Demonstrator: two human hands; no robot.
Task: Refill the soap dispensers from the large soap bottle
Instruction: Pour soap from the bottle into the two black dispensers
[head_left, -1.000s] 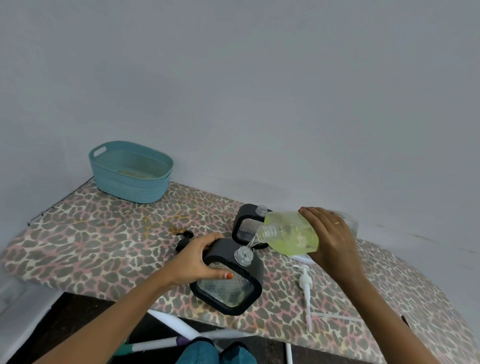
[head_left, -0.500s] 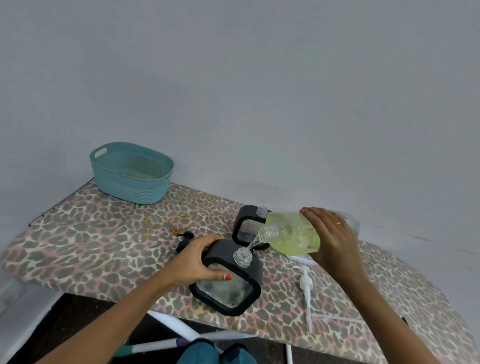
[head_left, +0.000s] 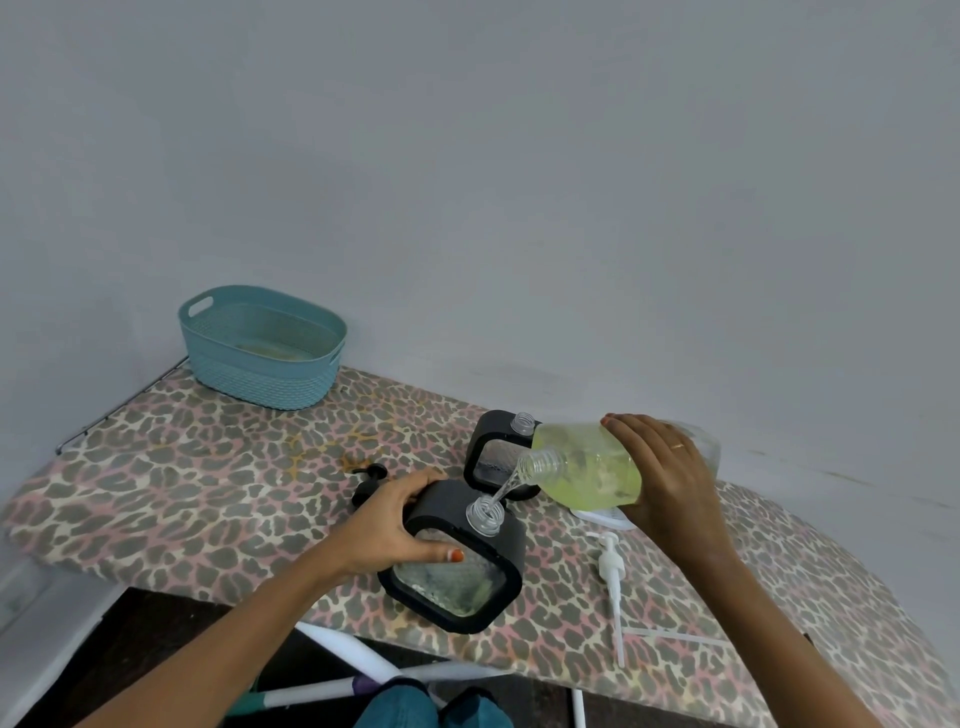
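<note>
The left hand (head_left: 395, 525) grips the near soap dispenser (head_left: 457, 587), a squarish black frame round a clear ribbed panel. The fingers curl over its top edge and the thumb presses on the clear front. This dispenser stands tilted at the front edge of the leopard-print padded board (head_left: 156, 467), its clear threaded neck (head_left: 485, 514) uncapped and pointing up. A little pale liquid shows in its bottom.

The right hand (head_left: 665, 478) wraps the large clear plastic bottle of yellow-green soap (head_left: 587, 473) near its base and holds it tipped on its side in the air, mouth toward the left. A thin clear stream of soap (head_left: 506, 486) runs from that mouth down into the neck.

To the right of the near dispenser, a white pump head with its long dip tube (head_left: 610, 566) lies flat on the board. A black pump head (head_left: 371, 480) lies just behind the left hand. The second black-framed dispenser (head_left: 493, 452) stands upright behind the first, also uncapped, partly hidden by the bottle. At the far left corner sits a teal woven-pattern plastic basket (head_left: 265, 348), against the plain grey wall (head_left: 519, 182).
</note>
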